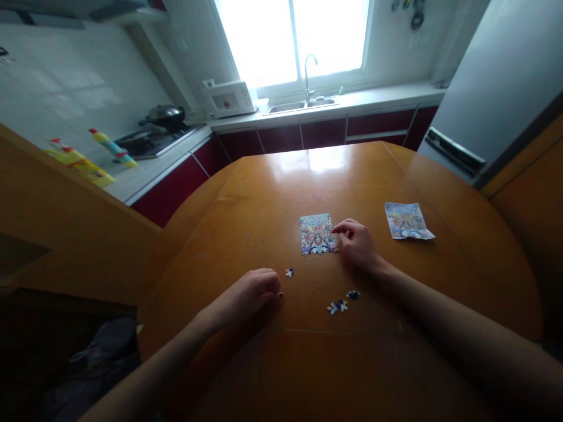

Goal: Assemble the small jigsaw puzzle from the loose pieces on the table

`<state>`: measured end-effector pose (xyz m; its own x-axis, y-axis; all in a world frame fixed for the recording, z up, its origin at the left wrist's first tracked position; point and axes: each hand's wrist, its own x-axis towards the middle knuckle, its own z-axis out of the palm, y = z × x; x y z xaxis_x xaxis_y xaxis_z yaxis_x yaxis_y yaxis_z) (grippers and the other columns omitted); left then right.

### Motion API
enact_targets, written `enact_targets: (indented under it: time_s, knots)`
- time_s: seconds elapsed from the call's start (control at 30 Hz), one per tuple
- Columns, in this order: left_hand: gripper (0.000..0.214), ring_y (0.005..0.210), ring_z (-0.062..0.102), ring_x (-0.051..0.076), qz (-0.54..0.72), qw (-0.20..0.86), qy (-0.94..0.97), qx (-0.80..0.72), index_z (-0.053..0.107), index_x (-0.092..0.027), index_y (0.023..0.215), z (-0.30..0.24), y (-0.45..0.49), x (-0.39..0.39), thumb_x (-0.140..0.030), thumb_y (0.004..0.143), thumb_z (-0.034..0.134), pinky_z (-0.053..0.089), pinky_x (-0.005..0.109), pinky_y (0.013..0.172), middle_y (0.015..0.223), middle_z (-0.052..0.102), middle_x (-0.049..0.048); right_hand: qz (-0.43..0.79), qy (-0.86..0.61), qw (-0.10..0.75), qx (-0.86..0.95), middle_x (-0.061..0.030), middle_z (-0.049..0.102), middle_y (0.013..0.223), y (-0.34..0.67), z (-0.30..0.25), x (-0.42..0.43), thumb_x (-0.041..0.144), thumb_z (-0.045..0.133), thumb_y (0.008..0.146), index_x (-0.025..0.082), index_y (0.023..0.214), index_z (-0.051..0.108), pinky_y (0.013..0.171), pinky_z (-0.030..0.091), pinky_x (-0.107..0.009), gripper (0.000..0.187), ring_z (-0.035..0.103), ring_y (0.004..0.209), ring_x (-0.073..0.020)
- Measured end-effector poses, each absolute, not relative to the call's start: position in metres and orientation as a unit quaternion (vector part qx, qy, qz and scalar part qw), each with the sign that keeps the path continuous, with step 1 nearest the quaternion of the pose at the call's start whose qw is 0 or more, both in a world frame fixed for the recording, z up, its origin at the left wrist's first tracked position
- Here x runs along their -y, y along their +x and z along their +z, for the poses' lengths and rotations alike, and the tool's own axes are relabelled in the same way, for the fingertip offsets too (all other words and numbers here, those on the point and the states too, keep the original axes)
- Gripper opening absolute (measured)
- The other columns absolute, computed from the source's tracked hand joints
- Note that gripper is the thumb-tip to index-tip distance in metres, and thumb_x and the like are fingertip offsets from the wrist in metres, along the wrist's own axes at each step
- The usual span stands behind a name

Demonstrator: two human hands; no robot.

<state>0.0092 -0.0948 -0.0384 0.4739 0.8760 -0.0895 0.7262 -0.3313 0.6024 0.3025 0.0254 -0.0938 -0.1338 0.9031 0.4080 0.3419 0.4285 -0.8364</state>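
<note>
A small jigsaw puzzle (317, 234), colourful and mostly assembled, lies flat near the middle of the wooden table. At its right edge is my right hand (357, 243), thumb and fingers drawn together; whatever they pinch is too small to make out. My left hand (248, 296) rests on the table to the lower left, its fingers curled down on a jigsaw piece (281, 295) that peeks out at the fingertips. Just above those fingertips lies a loose piece (289, 272). Several more loose pieces (338, 307) and a dark blue piece (353, 295) sit below my right hand.
A creased sheet (407, 221) with a similar picture lies at the right of the table (246, 205). Beyond stand a counter with a sink (285, 108), a microwave (231, 98), and a stove with a pan (165, 114). Yellow bottles (83, 167) are at left, a fridge (492, 88) at right.
</note>
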Motion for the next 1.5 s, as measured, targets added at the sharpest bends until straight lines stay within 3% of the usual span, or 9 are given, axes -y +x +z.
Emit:
enact_targets:
  time_s: [0.27, 0.43, 0.53, 0.63, 0.83, 1.07, 1.5]
  knots:
    - [0.007, 0.072, 0.059, 0.013, 0.306, 0.276, 0.79, -0.454, 0.07, -0.017, 0.083, -0.047, 0.085, 0.038, -0.017, 0.087, 0.065, 0.047, 0.025, 0.069, 0.078, 0.069, 0.0016, 0.38, -0.341, 0.329, 0.794, -0.0013, 0.07, 0.075, 0.316, -0.066, -0.006, 0.028, 0.067, 0.085, 0.019, 0.085, 0.075, 0.06, 0.045, -0.026, 0.011, 0.058, 0.065, -0.0124]
    - [0.006, 0.068, 0.058, 0.012, 0.318, 0.321, 0.781, -0.432, 0.07, -0.017, 0.081, -0.063, 0.113, 0.008, -0.02, 0.085, 0.069, 0.047, 0.024, 0.064, 0.076, 0.069, 0.0005, 0.433, -0.359, 0.309, 0.767, -0.0018, 0.07, 0.07, 0.324, -0.072, -0.01, 0.023, 0.068, 0.083, 0.017, 0.079, 0.074, 0.063, 0.049, -0.028, 0.009, 0.06, 0.065, -0.0138]
    - [0.003, 0.079, 0.06, 0.016, 0.334, 0.251, 0.803, -0.425, 0.071, -0.018, 0.086, -0.074, 0.11, 0.003, -0.018, 0.087, 0.068, 0.051, 0.03, 0.076, 0.083, 0.071, 0.002, 0.441, -0.381, 0.306, 0.753, -0.0024, 0.072, 0.072, 0.327, -0.076, -0.017, 0.017, 0.066, 0.081, 0.017, 0.08, 0.075, 0.063, 0.05, -0.029, 0.009, 0.062, 0.066, -0.0143]
    - [0.01, 0.095, 0.058, 0.02, 0.313, 0.163, 0.852, -0.387, 0.074, -0.022, 0.095, -0.08, 0.103, 0.002, -0.019, 0.092, 0.065, 0.05, 0.038, 0.089, 0.096, 0.071, 0.005, 0.425, -0.411, 0.285, 0.754, -0.002, 0.072, 0.071, 0.328, -0.076, -0.019, 0.012, 0.064, 0.078, 0.018, 0.079, 0.075, 0.063, 0.05, -0.028, 0.013, 0.063, 0.065, -0.0145]
    - [0.02, 0.097, 0.055, 0.021, 0.266, 0.103, 0.888, -0.36, 0.076, -0.03, 0.105, -0.082, 0.1, 0.005, -0.023, 0.095, 0.061, 0.05, 0.041, 0.091, 0.105, 0.068, 0.0041, 0.369, -0.453, 0.245, 0.774, -0.0016, 0.072, 0.067, 0.323, -0.071, -0.011, 0.011, 0.064, 0.077, 0.02, 0.074, 0.075, 0.059, 0.047, -0.029, 0.015, 0.063, 0.062, -0.0159]
    - [0.022, 0.099, 0.054, 0.021, 0.249, 0.066, 0.899, -0.355, 0.075, -0.03, 0.108, -0.086, 0.1, 0.007, -0.021, 0.095, 0.06, 0.049, 0.041, 0.093, 0.11, 0.068, 0.0037, 0.321, -0.435, 0.225, 0.811, -0.0014, 0.067, 0.068, 0.328, -0.066, -0.011, 0.013, 0.067, 0.08, 0.019, 0.073, 0.071, 0.058, 0.043, -0.028, 0.01, 0.056, 0.06, -0.0133]
    - [0.023, 0.1, 0.054, 0.021, 0.249, 0.105, 0.894, -0.357, 0.072, -0.024, 0.111, -0.079, 0.103, 0.007, -0.018, 0.095, 0.056, 0.049, 0.04, 0.096, 0.108, 0.068, 0.0054, 0.295, -0.412, 0.211, 0.836, -0.0012, 0.063, 0.074, 0.329, -0.072, -0.012, 0.015, 0.067, 0.083, 0.018, 0.075, 0.068, 0.064, 0.044, -0.026, 0.008, 0.055, 0.067, -0.013]
